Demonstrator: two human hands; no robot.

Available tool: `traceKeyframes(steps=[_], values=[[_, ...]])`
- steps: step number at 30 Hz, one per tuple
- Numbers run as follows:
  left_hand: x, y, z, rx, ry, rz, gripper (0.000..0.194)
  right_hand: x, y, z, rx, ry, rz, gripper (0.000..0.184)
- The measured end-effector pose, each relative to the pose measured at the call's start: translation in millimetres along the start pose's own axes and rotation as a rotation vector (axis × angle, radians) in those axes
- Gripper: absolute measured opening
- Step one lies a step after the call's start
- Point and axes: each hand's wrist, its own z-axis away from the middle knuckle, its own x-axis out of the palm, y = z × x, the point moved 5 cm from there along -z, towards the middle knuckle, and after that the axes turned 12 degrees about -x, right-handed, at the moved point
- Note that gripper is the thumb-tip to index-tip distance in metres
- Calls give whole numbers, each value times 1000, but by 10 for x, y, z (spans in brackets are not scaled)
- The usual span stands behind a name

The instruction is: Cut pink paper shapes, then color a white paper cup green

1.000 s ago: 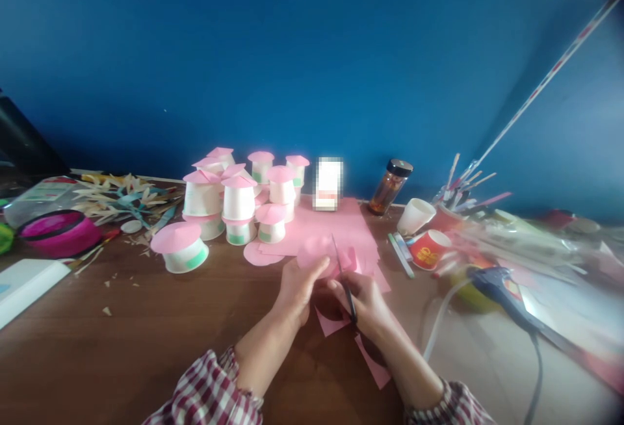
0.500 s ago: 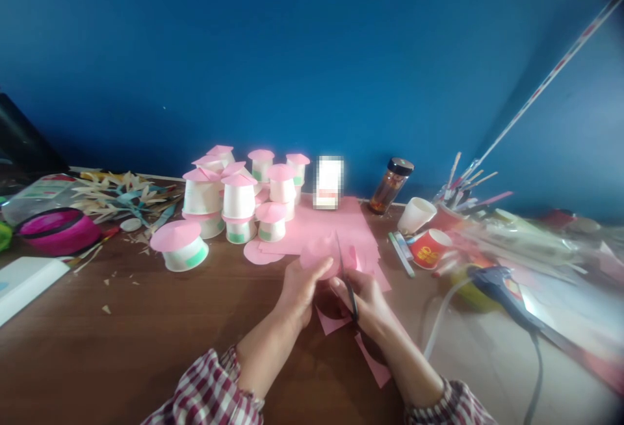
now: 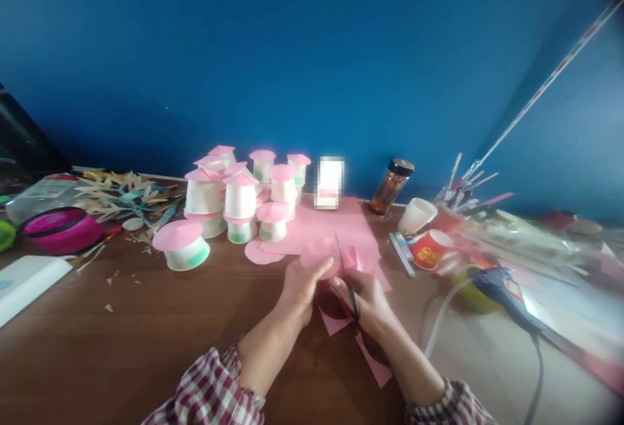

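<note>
Between thumb and fingers, my left hand (image 3: pixel 301 282) pinches a rounded piece of pink paper (image 3: pixel 314 256). My right hand (image 3: pixel 365 298) is closed on dark-handled scissors (image 3: pixel 353 295), their blades pointing up along the paper's right edge. Whether the blades are apart is too blurred to tell. Pink offcuts (image 3: pixel 336 322) lie below my hands, one (image 3: pixel 375 363) beside my right wrist. Behind my hands, larger pink sheets (image 3: pixel 336 223) lie flat, and a cut pink disc (image 3: pixel 263 253) rests at their left edge.
White paper cups with pink cone tops (image 3: pixel 240 201) stand stacked at the back left. One capped cup (image 3: pixel 184 246) sits nearer. At right are a glue gun (image 3: pixel 507 292), a red cup (image 3: pixel 431 248), a white cup (image 3: pixel 416 215) and a dark-lidded jar (image 3: pixel 391 186). Wooden strips (image 3: pixel 129 197) are heaped left.
Almost nothing differs. The view has shifted very slightly; both hands keep their hold on the paper and the scissors.
</note>
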Motion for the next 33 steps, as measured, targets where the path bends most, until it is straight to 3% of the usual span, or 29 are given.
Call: traceKeyframes(steps=[12,28,33], values=[[-15,31,-25,17,3,-32,39,-19,6,-17,-38,-16,58,34],[-50,-61,-117,41,-128,-77,44,18,-7,0,30,8,-82,33],[-53,-55,-122,37,-98,-67,45,11,-8,-12,19,8,-85,30]])
